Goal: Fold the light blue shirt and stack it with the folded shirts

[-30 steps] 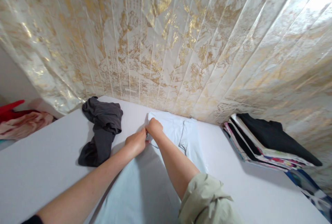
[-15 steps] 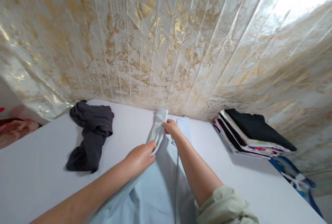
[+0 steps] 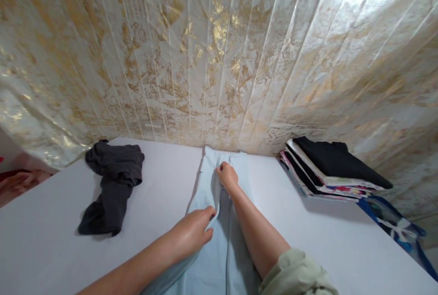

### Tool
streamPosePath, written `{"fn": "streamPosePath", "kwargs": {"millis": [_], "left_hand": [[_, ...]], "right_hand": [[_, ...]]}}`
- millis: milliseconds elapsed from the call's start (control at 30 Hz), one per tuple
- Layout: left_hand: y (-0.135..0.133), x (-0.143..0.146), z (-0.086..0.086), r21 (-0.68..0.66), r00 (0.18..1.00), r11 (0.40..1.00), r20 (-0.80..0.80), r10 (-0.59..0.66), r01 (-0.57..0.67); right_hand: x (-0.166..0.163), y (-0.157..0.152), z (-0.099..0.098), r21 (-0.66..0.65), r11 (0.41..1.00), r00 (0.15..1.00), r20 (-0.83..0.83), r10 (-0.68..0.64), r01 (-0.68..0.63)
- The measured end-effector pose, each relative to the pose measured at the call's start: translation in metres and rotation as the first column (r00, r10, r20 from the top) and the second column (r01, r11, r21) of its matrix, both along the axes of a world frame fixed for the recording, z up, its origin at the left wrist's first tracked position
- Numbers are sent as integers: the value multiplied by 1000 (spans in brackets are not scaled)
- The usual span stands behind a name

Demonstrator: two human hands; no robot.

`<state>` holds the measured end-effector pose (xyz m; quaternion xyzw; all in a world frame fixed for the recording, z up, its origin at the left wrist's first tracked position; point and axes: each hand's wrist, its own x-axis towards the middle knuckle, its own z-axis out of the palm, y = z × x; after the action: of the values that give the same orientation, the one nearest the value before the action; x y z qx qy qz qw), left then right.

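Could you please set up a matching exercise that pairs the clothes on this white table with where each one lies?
Things:
1. crumpled dark grey garment
2. pale blue cloth garment
3. stack of folded clothes with a black top layer

Places:
A. in the middle, held by the left hand and right hand
B. at the right, against the gold-patterned wall covering
C. at the left, apart from both hands

Pairs: 1-C, 2-A, 3-B

one blue garment (image 3: 207,184), one grey garment (image 3: 114,177), one stack (image 3: 330,171)
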<state>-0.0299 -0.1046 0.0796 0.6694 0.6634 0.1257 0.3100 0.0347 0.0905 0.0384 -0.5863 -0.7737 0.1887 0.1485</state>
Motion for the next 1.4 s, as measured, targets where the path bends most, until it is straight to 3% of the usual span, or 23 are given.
{"fn": "streamPosePath", "kwargs": {"millis": [133, 267, 400, 533, 633, 733, 800, 933, 1133, 1400], "left_hand": [[7, 3, -10, 28, 984, 998, 166, 59, -65], [7, 5, -17, -111, 956, 994, 290, 52, -20], [-3, 7, -12, -225, 938, 972, 346, 22, 60], [-8, 2, 1, -296, 955, 947, 294, -38, 129], [13, -6, 13, -169, 985, 980, 157, -75, 102], [61, -14, 17, 114, 1000, 993, -20, -3, 5], [100, -18, 11, 255, 993, 965, -90, 78, -53], [157, -19, -18, 381, 957, 910, -162, 240, -164], [167, -17, -59, 464, 925, 872, -240, 293, -156], [170, -19, -67, 491, 907, 867, -323, 269, -82]], "right_hand": [[2, 0, -3, 117, 993, 996, 88, -24, 14], [2, -1, -10, 129, 991, 992, 122, -43, 27], [5, -2, -14, 132, 991, 997, 71, -39, 29], [16, 4, -11, 154, 988, 1000, -26, 16, -12], [29, 13, -5, 184, 982, 997, -71, -35, 48], [38, 21, -2, 155, 981, 993, -13, -118, 119], [39, 22, -2, 123, 983, 990, 35, -139, 134], [34, 18, -3, 147, 979, 984, 82, -157, 144], [28, 17, -9, 235, 965, 976, 154, -156, 117], [34, 20, -6, 198, 974, 975, 171, -142, 107]]}}
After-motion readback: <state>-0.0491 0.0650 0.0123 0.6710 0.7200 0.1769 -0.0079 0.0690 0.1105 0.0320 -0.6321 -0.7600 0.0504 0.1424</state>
